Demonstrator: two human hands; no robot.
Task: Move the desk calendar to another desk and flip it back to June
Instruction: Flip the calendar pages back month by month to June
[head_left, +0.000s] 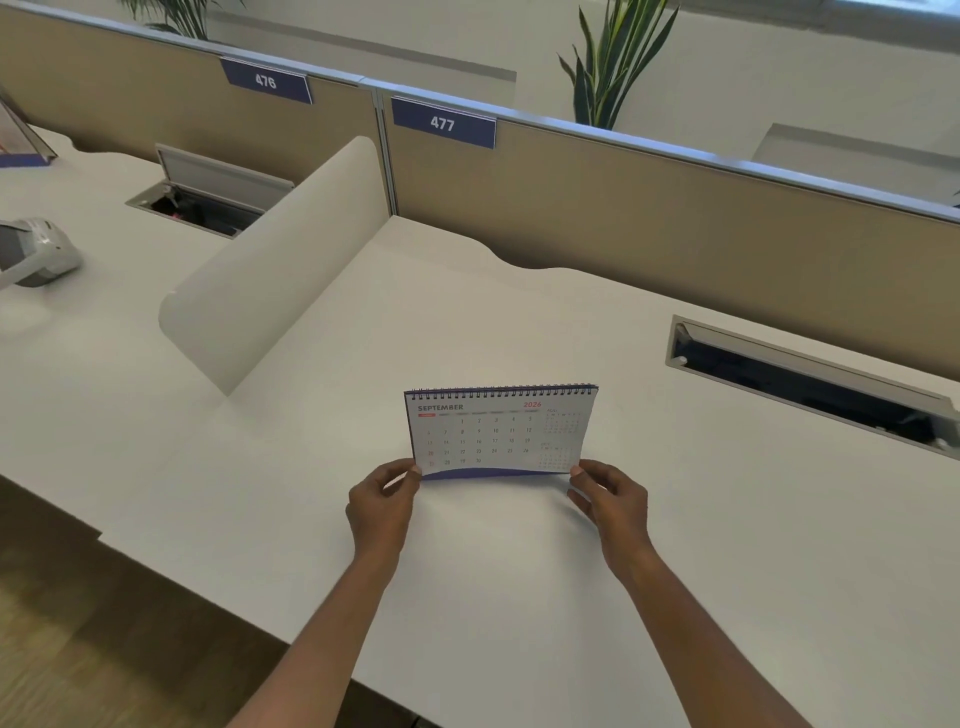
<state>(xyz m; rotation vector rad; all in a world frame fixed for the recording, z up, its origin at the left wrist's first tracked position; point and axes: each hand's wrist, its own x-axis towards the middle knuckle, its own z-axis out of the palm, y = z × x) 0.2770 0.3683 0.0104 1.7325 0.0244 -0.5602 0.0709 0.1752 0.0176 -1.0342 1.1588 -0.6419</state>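
Note:
The desk calendar (498, 431) is spiral-bound at the top, stands upright and shows the page SEPTEMBER 2026. It is over the white desk (519, 571) marked 477; I cannot tell whether its lower edge touches the surface. My left hand (382, 506) pinches its lower left corner. My right hand (610, 499) pinches its lower right corner. Both thumbs lie on the front page.
A white curved divider (270, 270) separates this desk from desk 476 on the left. An open cable hatch (810, 384) lies at the right, another hatch (202, 197) at the left. A grey device (31, 254) sits far left. Beige partition (675, 208) runs behind.

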